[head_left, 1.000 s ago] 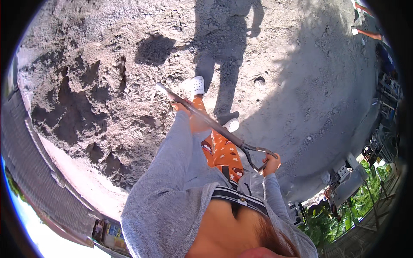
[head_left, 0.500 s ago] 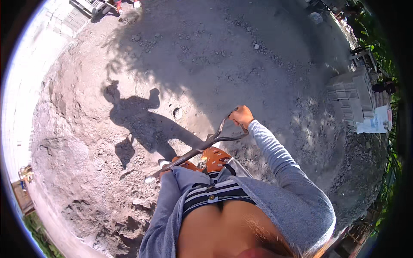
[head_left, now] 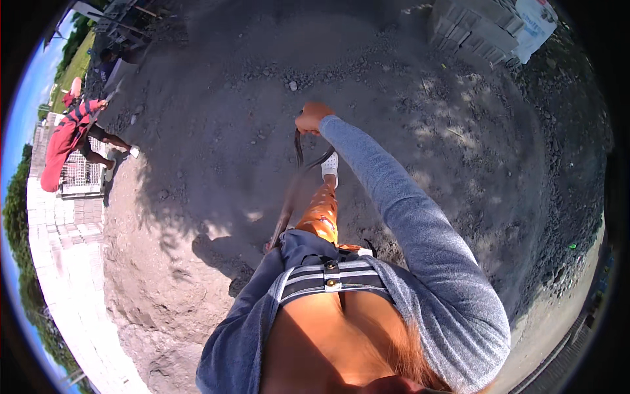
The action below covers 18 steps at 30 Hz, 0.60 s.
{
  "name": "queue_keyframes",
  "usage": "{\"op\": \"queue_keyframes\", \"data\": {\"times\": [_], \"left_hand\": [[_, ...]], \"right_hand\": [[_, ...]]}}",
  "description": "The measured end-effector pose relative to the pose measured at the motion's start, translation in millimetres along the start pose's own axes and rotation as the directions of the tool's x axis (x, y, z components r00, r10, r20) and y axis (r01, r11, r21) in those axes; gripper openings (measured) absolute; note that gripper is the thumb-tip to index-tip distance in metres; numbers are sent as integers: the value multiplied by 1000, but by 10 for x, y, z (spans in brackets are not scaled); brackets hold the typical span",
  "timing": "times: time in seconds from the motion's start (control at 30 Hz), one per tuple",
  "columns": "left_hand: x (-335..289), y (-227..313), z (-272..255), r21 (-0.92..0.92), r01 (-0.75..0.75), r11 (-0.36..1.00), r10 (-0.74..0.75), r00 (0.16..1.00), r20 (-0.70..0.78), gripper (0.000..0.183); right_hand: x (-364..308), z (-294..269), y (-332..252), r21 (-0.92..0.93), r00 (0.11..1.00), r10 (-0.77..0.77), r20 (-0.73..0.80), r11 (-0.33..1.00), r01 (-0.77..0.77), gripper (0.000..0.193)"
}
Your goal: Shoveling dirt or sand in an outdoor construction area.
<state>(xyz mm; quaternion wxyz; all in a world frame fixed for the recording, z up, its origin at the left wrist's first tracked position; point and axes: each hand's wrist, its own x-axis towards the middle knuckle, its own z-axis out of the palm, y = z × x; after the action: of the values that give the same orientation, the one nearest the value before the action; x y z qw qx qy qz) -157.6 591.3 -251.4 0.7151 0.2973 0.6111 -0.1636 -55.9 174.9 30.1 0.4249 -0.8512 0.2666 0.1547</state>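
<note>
A shovel (head_left: 289,202) with a dark shaft and a forked, Y-shaped handle slants across in front of my legs. The handle's top grip sits in my right hand (head_left: 314,118), fingers closed round it, with that arm stretched forward. My left hand (head_left: 271,245), low by my left hip, closes on the lower shaft; my sleeve and clothing hide most of it. The blade is out of sight behind my body. One white clog (head_left: 330,168) shows beyond my orange patterned trouser leg (head_left: 319,217).
At the left, another person (head_left: 73,134) in red holds a long tool beside stacked grey blocks (head_left: 62,220). More blocks (head_left: 476,26) stand at the far right with a white sack (head_left: 535,29) against them. Loose gravel (head_left: 308,73) and rough, shaded dirt (head_left: 216,118) lie ahead.
My view has turned to the right, and the person in red has come further into view. The shovel now points more straight ahead, and one foot shows forward. Both hands keep their hold.
</note>
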Motion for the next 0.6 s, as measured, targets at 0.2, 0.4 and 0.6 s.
{"op": "queue_keyframes", "data": {"times": [0.2,0.4,0.6], "left_hand": [[340,-992,2214,152,71,986,-77,996,34,60],[242,-1652,4123,208,78,975,-94,993,66,66],[-60,-1812,6455,261,-126,957,33,942,333,72]], "right_hand": [[1273,-1172,1315,207,975,216,-53,957,-201,10],[1474,-2546,2401,439,873,396,-285,864,-248,15],[1005,-2423,3730,920,704,709,46,245,-307,9]]}}
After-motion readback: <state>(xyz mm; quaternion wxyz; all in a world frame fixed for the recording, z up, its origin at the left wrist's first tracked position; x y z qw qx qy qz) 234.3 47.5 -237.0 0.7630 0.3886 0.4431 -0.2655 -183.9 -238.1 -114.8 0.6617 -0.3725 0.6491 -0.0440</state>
